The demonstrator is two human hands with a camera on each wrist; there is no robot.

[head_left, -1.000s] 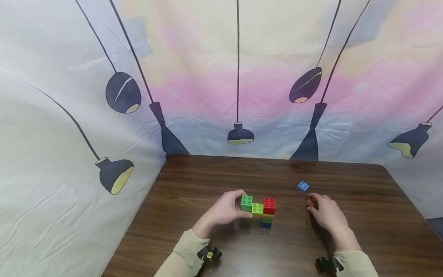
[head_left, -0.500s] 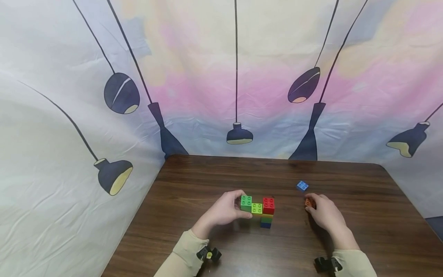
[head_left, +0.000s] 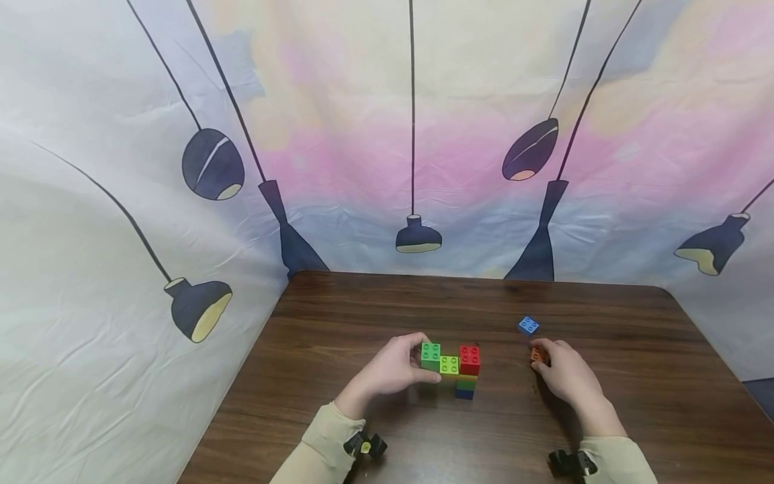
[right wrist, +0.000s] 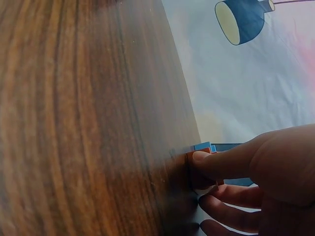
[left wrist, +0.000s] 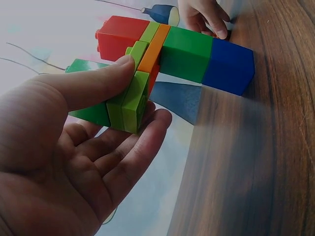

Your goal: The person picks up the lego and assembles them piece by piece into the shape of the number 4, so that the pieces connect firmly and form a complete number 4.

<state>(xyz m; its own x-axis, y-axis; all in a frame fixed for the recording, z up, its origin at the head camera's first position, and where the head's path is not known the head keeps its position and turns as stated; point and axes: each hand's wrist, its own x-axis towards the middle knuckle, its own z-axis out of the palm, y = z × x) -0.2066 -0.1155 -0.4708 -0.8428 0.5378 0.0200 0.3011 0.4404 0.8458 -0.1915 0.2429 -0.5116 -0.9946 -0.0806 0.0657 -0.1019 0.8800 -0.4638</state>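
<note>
A built-up stack of toy building bricks (left wrist: 187, 55) has a blue base with dark green above it, then orange and lime layers and a red brick (head_left: 469, 360) on top. Its left arm ends in a green brick (head_left: 431, 356). My left hand (head_left: 393, 366) grips that arm, thumb on the lime bricks (left wrist: 129, 105) and fingers behind. To the right, my right hand (head_left: 570, 370) pinches an orange brick (head_left: 536, 357) low at the table, thumb on its near side. A blue brick (head_left: 529, 326) lies just beyond the orange one.
All this is on a dark wooden table (head_left: 363, 302). A cloth backdrop (head_left: 351, 168) printed with hanging lamps rises behind the table's back edge. Each wrist carries a small black camera (head_left: 365, 445).
My right hand has slid slightly left with the orange brick. The left hand and the brick stack look nearly unchanged.
</note>
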